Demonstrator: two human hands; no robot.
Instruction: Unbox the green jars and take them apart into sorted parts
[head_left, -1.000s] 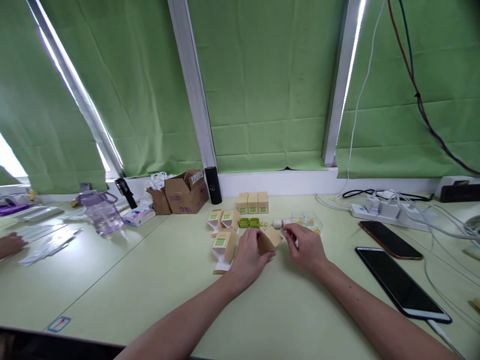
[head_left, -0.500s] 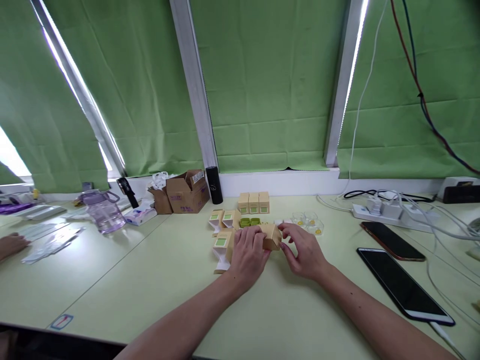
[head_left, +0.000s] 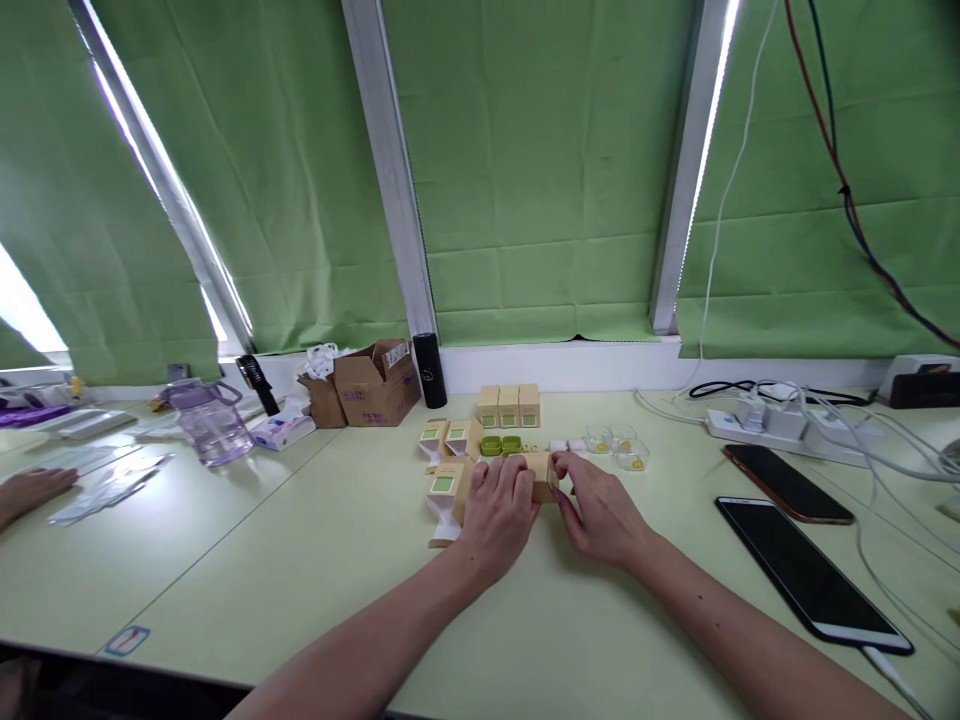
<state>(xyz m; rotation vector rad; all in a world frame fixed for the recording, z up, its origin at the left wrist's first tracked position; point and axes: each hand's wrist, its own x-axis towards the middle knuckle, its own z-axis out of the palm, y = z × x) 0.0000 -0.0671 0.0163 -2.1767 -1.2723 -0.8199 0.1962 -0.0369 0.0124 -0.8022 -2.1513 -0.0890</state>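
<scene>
Kraft box (head_left: 541,476), small, closed-looking on the faces that show, lies on the bench (head_left: 322,560), short of the back edge and well in from the front edge. Long axis approx. L–R, parallel to the front edge as far as seen; L part hidden under fingers, so full length unclear.

L hand (head_left: 499,505): wrapped over L part from above, fingers closed on box, back of hand up. R hand (head_left: 600,505): thumb + forefinger pinching the R end, one tip high, one low; other fingers curled. Key relation: exposed end faces R hand, directly at its tips. R hand nearer that end; L hand nearer the body of box.

Just L of L hand: 3 open boxes (head_left: 443,484) w/ white inner flaps out. Behind hands: 2 green pcs. (head_left: 491,446) side by side, 2 pale blocks (head_left: 558,446), then clear cups (head_left: 632,456) w/ yellow bits to R. Twd. back edge: row of 3 upright boxes (head_left: 509,406), touching or nearly.

Far R: 2 phones (head_left: 810,565), power strip (head_left: 787,430). Far L: jug (head_left: 212,425), co-worker's hand (head_left: 41,487) by clear bags (head_left: 105,492).
</scene>
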